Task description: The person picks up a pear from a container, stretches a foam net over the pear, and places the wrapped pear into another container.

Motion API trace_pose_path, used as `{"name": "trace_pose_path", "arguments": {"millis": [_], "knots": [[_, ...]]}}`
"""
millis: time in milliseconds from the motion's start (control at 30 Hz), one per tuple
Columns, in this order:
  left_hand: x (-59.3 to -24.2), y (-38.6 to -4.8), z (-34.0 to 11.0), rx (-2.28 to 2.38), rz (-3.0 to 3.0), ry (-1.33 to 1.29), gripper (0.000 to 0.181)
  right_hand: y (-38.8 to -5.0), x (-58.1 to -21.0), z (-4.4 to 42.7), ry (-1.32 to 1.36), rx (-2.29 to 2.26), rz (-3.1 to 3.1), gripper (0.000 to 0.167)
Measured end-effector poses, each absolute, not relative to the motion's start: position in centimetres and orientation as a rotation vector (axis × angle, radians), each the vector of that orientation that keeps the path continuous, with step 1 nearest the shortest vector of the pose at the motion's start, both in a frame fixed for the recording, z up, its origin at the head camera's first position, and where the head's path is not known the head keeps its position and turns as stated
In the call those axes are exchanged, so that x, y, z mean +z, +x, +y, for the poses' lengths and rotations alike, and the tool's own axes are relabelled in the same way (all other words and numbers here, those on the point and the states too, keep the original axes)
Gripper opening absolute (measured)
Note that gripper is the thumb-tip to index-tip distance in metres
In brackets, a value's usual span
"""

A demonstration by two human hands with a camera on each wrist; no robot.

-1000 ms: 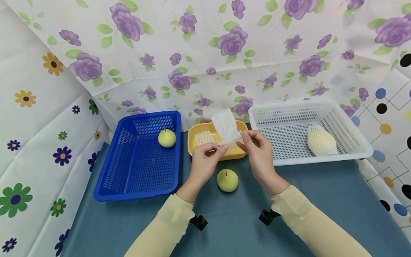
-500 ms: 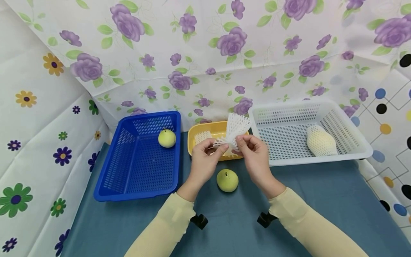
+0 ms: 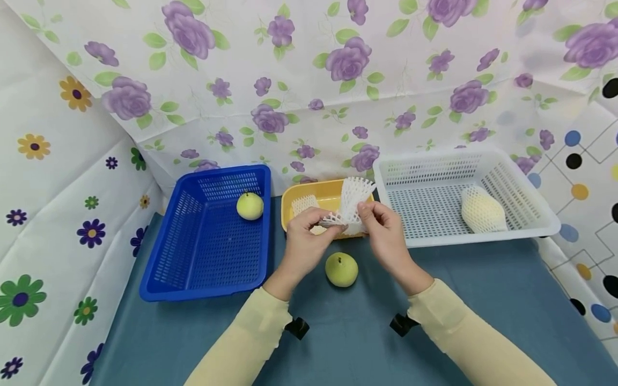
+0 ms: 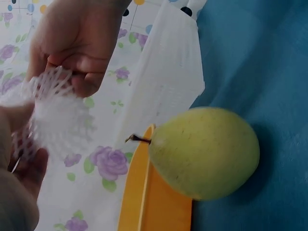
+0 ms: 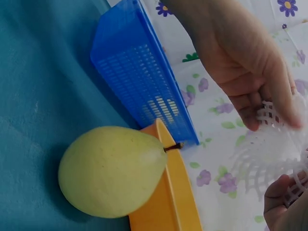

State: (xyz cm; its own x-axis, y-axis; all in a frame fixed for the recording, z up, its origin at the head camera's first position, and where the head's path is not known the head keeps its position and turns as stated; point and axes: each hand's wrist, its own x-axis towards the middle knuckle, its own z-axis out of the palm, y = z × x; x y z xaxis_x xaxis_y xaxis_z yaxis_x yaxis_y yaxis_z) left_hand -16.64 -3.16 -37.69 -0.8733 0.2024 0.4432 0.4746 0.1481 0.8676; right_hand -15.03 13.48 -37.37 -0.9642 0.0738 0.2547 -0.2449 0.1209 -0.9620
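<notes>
Both hands pinch a white foam fruit net (image 3: 354,201) above the yellow tray (image 3: 286,206). The left hand (image 3: 306,241) grips its left edge between thumb and fingers, while the right hand (image 3: 386,236) holds the right side. In the left wrist view the foam net (image 4: 62,118) flares open between the two hands. A yellow-green pear (image 3: 341,269) stands stem up on the table just in front of the tray, below the hands and touched by neither. Another foam net (image 3: 305,202) lies inside the tray, partly hidden by the left hand.
On the left is a blue basket (image 3: 205,294) with one bare pear (image 3: 250,206) inside. A white basket (image 3: 483,241) on the right holds a pear in a foam net (image 3: 483,209). Flowered cloth (image 3: 309,80) hangs behind the blue-green table (image 3: 347,343).
The right hand has shifted slightly left, nearer the left hand. The foam net has swung to the right and bunched at its lower end. Pears and baskets have stayed put.
</notes>
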Motion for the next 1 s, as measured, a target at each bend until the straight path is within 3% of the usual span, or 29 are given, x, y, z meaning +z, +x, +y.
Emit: {"name": "trace_pose_path", "arguments": {"millis": [133,400,633,1000], "knots": [[-37.3,-16.8,-3.6,-1.878,-2.316,-0.755,0.011,-15.8,-38.0,14.1,0.135,2.007,-2.177,0.035],[-37.6,-17.2,-3.2,-2.113,-2.025,-0.523,0.048,-16.9,-39.5,14.6,0.074,2.249,-2.123,0.020],[-39.9,-17.7,-2.7,-1.695,-1.959,-0.563,0.015,-16.8,-39.0,14.0,0.058,2.508,-1.960,0.025],[-41.0,-17.9,-2.7,-1.548,-2.264,-0.493,0.023,-16.6,-38.7,13.7,0.076,2.642,-1.825,0.029]]}}
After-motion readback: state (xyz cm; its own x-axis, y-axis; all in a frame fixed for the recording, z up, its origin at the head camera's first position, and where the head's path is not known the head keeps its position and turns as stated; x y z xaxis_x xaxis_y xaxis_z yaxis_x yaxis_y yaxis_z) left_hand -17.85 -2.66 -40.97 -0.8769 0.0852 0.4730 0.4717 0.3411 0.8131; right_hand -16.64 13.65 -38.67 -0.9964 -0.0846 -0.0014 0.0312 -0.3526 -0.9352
